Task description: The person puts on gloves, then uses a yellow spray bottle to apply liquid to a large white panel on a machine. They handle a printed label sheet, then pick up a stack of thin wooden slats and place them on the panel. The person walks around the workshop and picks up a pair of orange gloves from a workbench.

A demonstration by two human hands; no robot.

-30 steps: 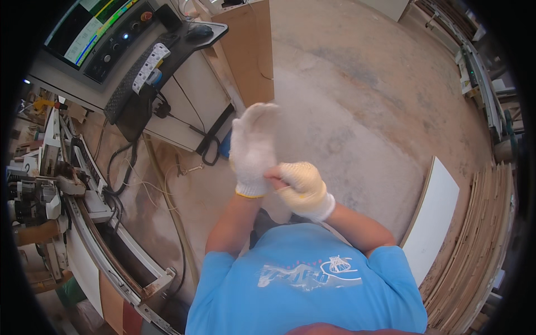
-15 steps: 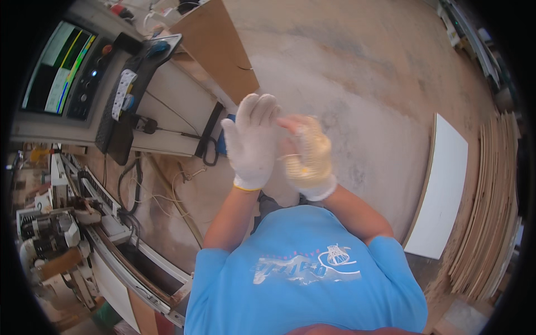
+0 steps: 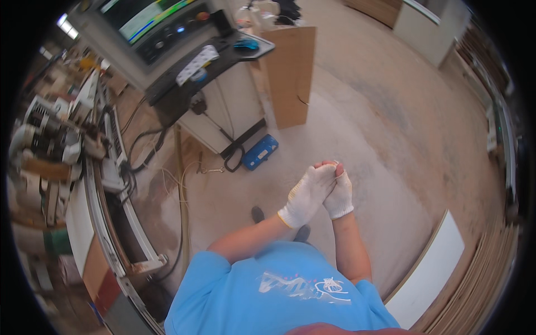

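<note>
In front of my blue shirt my two hands meet, both in white knitted work gloves. My left hand (image 3: 309, 196), its glove edged with yellow at the wrist, reaches across and is closed against my right hand (image 3: 341, 196). Bare fingertips show at the top where the two join; they seem to be those of my right hand, whose fingers are also bent in. What lies between the palms is hidden. Below the hands, dark shoe tips show on the dusty floor (image 3: 368, 223).
Ahead on the left stands a machine control cabinet with a screen (image 3: 142, 19), keyboard shelf and blue mouse (image 3: 246, 44). A blue box (image 3: 261, 152) and wrench (image 3: 213, 170) lie beside it. Machine rails (image 3: 106, 223) run left; a white panel (image 3: 427, 273) and stacked boards (image 3: 474, 285) stand right.
My hands were raised and slightly apart, the left with fingers up; now they are lower, further right and joined. The view has turned, bringing the blue box fully into sight.
</note>
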